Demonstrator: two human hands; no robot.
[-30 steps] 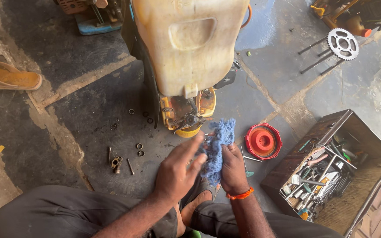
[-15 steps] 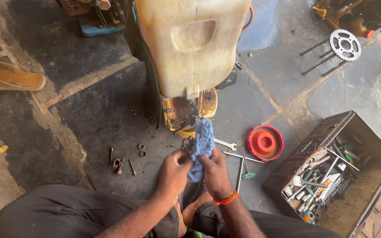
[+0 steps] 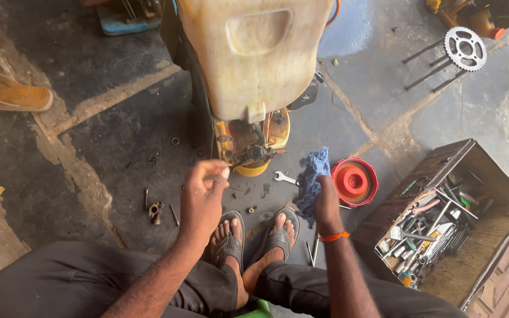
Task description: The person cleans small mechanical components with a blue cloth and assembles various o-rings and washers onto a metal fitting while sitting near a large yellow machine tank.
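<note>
R hand [image 3: 327, 203] has fingers clamped on blue rag [image 3: 312, 182], held clear of floor, just beside red cap [image 3: 354, 181]. L hand [image 3: 202, 197] pinches sth tiny toward the engine [image 3: 251, 147]; can't tell what.

A red round cap [image 3: 354, 182] lies beside an open wooden toolbox [image 3: 478, 247] full of tools. A toothed sprocket [image 3: 465, 49] rests on long bolts at upper right; a tan sandal [image 3: 8, 92] lies at left.
</note>
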